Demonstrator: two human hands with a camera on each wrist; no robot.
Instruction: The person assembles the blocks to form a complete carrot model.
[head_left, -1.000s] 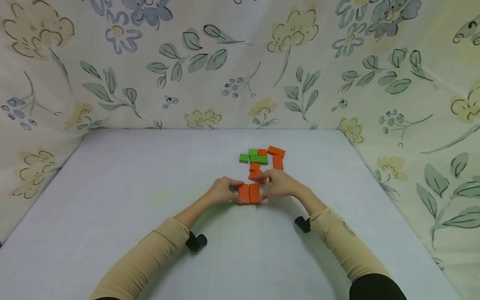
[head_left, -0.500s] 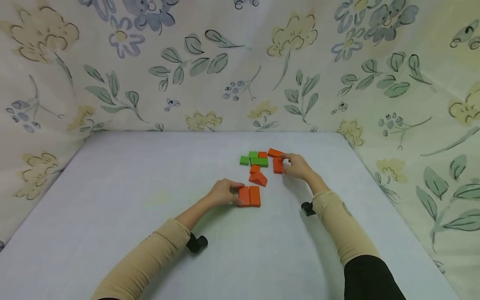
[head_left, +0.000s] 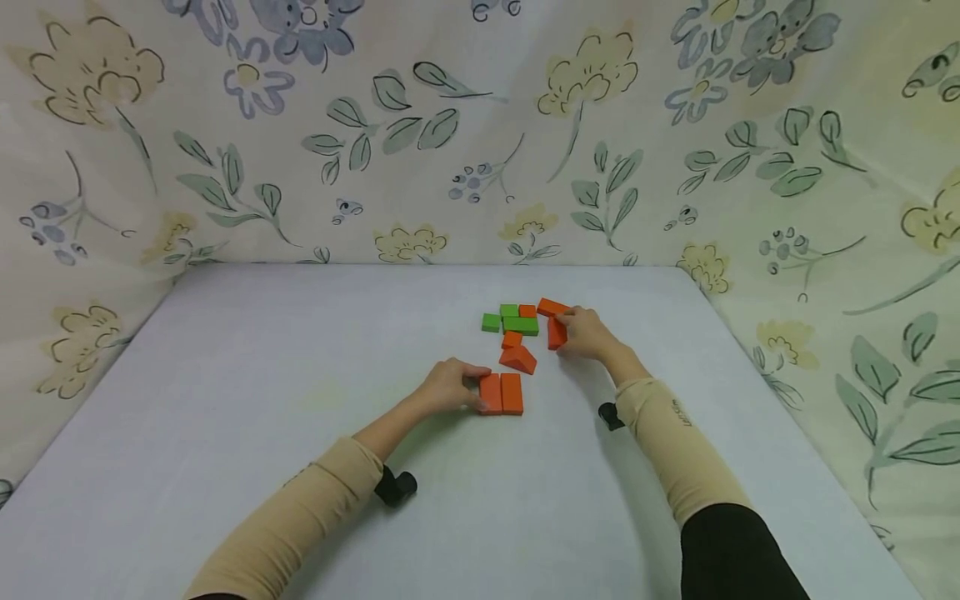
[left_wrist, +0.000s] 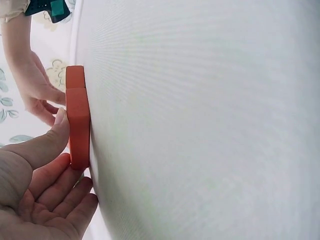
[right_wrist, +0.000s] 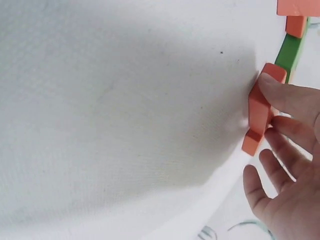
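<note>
Two orange rectangular blocks lie side by side on the white table. My left hand [head_left: 447, 386] holds the left one [head_left: 491, 394], thumb at its near end and fingers at its far end; the right one [head_left: 512, 393] sits against it. Farther back, my right hand [head_left: 588, 335] pinches another orange block [right_wrist: 260, 107] between thumb and fingers. In the head view that block appears tilted, partly hidden by the hand. A thinner orange block [head_left: 552, 307] lies just beyond it. An orange triangular block [head_left: 518, 359] rests between the two hands' blocks.
Behind the triangle are a small orange block [head_left: 512, 340], a long green block [head_left: 521, 326], two small green blocks, one at the left [head_left: 491, 322], and a small orange one [head_left: 527, 311]. A floral cloth [head_left: 450, 150] stands behind the table [head_left: 300, 350].
My right hand has left the front pair of blocks, moved back and right, and taken hold of the rear orange block, which now tilts. My left hand stays on its block.
</note>
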